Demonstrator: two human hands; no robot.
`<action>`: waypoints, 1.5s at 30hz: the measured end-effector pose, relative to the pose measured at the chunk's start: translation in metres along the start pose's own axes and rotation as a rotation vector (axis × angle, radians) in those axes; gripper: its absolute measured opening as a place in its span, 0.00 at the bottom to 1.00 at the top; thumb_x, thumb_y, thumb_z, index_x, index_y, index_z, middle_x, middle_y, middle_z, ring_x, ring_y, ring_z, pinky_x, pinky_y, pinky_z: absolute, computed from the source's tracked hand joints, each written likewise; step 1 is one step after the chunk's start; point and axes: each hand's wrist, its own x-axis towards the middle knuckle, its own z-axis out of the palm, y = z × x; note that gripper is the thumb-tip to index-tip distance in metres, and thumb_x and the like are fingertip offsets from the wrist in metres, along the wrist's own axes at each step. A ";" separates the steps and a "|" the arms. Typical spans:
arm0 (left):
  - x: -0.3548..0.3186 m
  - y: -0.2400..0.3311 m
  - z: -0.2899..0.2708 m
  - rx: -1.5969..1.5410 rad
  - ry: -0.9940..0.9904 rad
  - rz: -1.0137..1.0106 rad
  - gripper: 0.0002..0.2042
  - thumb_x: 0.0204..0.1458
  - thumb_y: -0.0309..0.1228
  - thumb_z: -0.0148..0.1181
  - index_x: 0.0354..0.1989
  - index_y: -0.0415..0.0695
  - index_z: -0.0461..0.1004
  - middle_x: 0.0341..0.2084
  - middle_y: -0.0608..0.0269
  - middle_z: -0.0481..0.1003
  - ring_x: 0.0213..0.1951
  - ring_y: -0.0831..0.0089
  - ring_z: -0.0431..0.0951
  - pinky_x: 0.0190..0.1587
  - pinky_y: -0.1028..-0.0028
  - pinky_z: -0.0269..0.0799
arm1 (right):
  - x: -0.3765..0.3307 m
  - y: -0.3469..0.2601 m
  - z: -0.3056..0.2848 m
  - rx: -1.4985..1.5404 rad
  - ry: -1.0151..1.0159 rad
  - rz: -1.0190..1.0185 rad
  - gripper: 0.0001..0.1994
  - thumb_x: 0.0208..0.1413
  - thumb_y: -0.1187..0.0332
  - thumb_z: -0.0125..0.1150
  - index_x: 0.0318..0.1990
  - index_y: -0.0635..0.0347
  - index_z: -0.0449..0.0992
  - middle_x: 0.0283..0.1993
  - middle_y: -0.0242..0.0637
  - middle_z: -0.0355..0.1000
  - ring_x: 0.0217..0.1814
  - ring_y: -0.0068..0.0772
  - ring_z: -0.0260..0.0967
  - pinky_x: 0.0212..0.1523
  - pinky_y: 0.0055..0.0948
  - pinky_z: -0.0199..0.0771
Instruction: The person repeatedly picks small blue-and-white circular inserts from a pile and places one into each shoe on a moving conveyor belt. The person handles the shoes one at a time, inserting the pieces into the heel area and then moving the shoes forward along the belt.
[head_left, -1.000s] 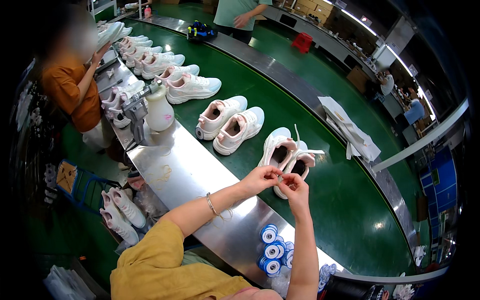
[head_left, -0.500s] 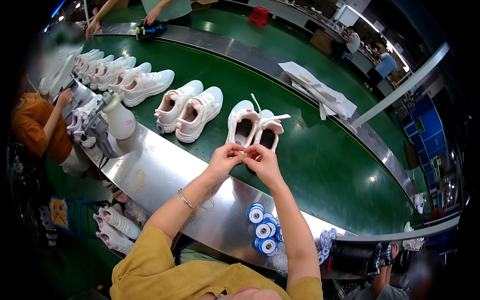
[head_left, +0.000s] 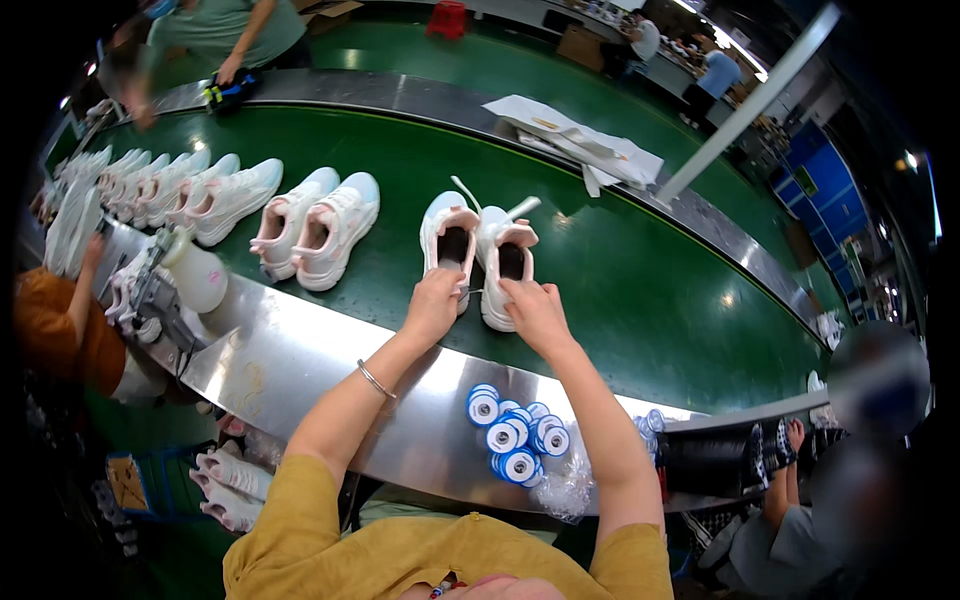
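A pair of white sneakers with pale blue toes and pink lining stands on the green belt, heels toward me. My left hand (head_left: 434,306) is closed in a pinch at the heel of the left sneaker (head_left: 445,214). My right hand (head_left: 538,314) pinches at the heel of the right sneaker (head_left: 495,306). A thin pale strand (head_left: 472,290) runs between my fingertips across the gap between the heels; its kind is too fine to tell. The tongues stand up, and loose white lace ends (head_left: 523,208) stick out beyond them.
Another sneaker pair (head_left: 340,235) stands to the left, with a row of more shoes beyond. Blue-rimmed round spools (head_left: 518,464) and crumpled clear plastic (head_left: 565,488) lie on the metal ledge (head_left: 300,350). A cream bottle-shaped container (head_left: 196,272) stands left. White sheets (head_left: 575,135) lie across the belt.
My hands have moved apart from their fingertip pinch, each to a sneaker's heel, with a thin strand now visible between them. The view has shifted; a person across the belt shows more.
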 end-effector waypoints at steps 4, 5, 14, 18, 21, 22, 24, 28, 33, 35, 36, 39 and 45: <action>0.006 0.063 0.093 -0.115 -0.069 0.075 0.10 0.43 0.17 0.52 0.35 0.36 0.73 0.31 0.49 0.74 0.38 0.52 0.73 0.41 0.62 0.70 | -0.078 0.099 -0.049 -0.073 0.020 0.151 0.20 0.45 0.74 0.60 0.50 0.50 0.70 0.39 0.36 0.72 0.45 0.36 0.68 0.46 0.37 0.59; 0.007 0.081 0.123 -0.131 -0.089 0.081 0.10 0.43 0.17 0.52 0.35 0.36 0.73 0.31 0.49 0.73 0.37 0.52 0.73 0.40 0.62 0.70 | -0.099 0.129 -0.063 -0.106 0.010 0.197 0.21 0.45 0.75 0.60 0.49 0.50 0.70 0.39 0.36 0.72 0.45 0.36 0.68 0.46 0.37 0.60; 0.018 0.206 0.276 -0.203 -0.385 0.151 0.20 0.39 0.29 0.67 0.43 0.37 0.72 0.36 0.51 0.73 0.39 0.54 0.74 0.46 0.65 0.69 | -0.219 0.321 -0.136 -0.257 0.237 0.319 0.14 0.43 0.73 0.60 0.41 0.53 0.75 0.37 0.35 0.73 0.44 0.35 0.69 0.45 0.39 0.60; 0.054 0.211 0.284 -0.225 -0.250 -0.024 0.25 0.41 0.29 0.66 0.50 0.37 0.68 0.39 0.50 0.73 0.43 0.59 0.74 0.48 0.69 0.68 | -0.204 0.321 -0.152 -0.142 0.384 0.297 0.13 0.46 0.70 0.60 0.42 0.59 0.74 0.40 0.39 0.73 0.43 0.42 0.70 0.42 0.39 0.67; 0.093 0.215 0.310 -0.243 -0.153 -0.083 0.26 0.43 0.29 0.65 0.52 0.36 0.67 0.44 0.50 0.73 0.47 0.63 0.74 0.51 0.70 0.67 | -0.182 0.317 -0.137 0.210 0.390 0.396 0.17 0.48 0.68 0.60 0.46 0.65 0.72 0.45 0.47 0.72 0.45 0.50 0.70 0.44 0.40 0.71; 0.104 0.219 0.318 -0.262 -0.140 -0.059 0.26 0.43 0.29 0.65 0.53 0.36 0.66 0.46 0.50 0.73 0.48 0.65 0.73 0.51 0.71 0.67 | -0.174 0.310 -0.136 0.277 0.368 0.420 0.19 0.49 0.68 0.60 0.48 0.65 0.70 0.45 0.49 0.71 0.46 0.50 0.70 0.45 0.39 0.70; 0.116 0.221 0.335 -0.458 -0.316 -0.208 0.27 0.42 0.26 0.62 0.54 0.36 0.65 0.47 0.51 0.72 0.47 0.66 0.73 0.52 0.73 0.67 | -0.165 0.303 -0.131 0.242 0.381 0.407 0.21 0.49 0.69 0.60 0.52 0.63 0.67 0.46 0.48 0.70 0.44 0.48 0.70 0.44 0.38 0.71; 0.115 0.219 0.349 -0.526 -0.441 -0.271 0.14 0.46 0.20 0.50 0.44 0.36 0.73 0.39 0.54 0.75 0.40 0.68 0.75 0.44 0.73 0.70 | -0.169 0.303 -0.125 0.080 0.316 0.454 0.25 0.49 0.69 0.60 0.56 0.61 0.64 0.46 0.47 0.70 0.41 0.45 0.71 0.42 0.38 0.71; 0.117 0.190 0.361 -0.446 -0.495 -0.156 0.12 0.45 0.14 0.44 0.31 0.37 0.76 0.30 0.60 0.75 0.33 0.72 0.73 0.37 0.75 0.68 | -0.162 0.325 -0.116 0.208 0.220 0.524 0.25 0.49 0.70 0.60 0.56 0.60 0.63 0.48 0.47 0.69 0.43 0.44 0.71 0.43 0.38 0.71; 0.117 0.187 0.361 -0.305 -0.482 0.045 0.11 0.45 0.15 0.45 0.30 0.36 0.75 0.30 0.58 0.74 0.36 0.66 0.74 0.40 0.71 0.68 | -0.155 0.323 -0.113 0.190 0.201 0.505 0.25 0.49 0.70 0.59 0.56 0.60 0.63 0.49 0.46 0.69 0.43 0.44 0.71 0.43 0.37 0.71; 0.114 0.189 0.365 -0.237 -0.447 0.141 0.10 0.44 0.15 0.45 0.31 0.35 0.75 0.31 0.56 0.74 0.38 0.63 0.74 0.42 0.70 0.68 | -0.153 0.320 -0.109 0.192 0.233 0.495 0.22 0.48 0.73 0.58 0.53 0.61 0.67 0.46 0.45 0.70 0.43 0.44 0.70 0.43 0.38 0.71; 0.093 0.186 0.355 -0.177 -0.369 0.173 0.18 0.43 0.18 0.50 0.46 0.35 0.67 0.43 0.49 0.70 0.49 0.55 0.70 0.50 0.66 0.67 | -0.151 0.303 -0.105 -0.005 0.347 0.350 0.19 0.46 0.74 0.56 0.49 0.60 0.69 0.42 0.44 0.69 0.43 0.45 0.68 0.42 0.40 0.70; 0.039 0.172 0.341 -0.196 -0.150 -0.231 0.32 0.43 0.27 0.61 0.59 0.37 0.57 0.52 0.47 0.62 0.55 0.58 0.64 0.58 0.68 0.60 | -0.122 0.262 -0.121 -0.030 0.232 0.109 0.14 0.43 0.74 0.57 0.40 0.57 0.73 0.36 0.42 0.68 0.39 0.45 0.69 0.37 0.39 0.72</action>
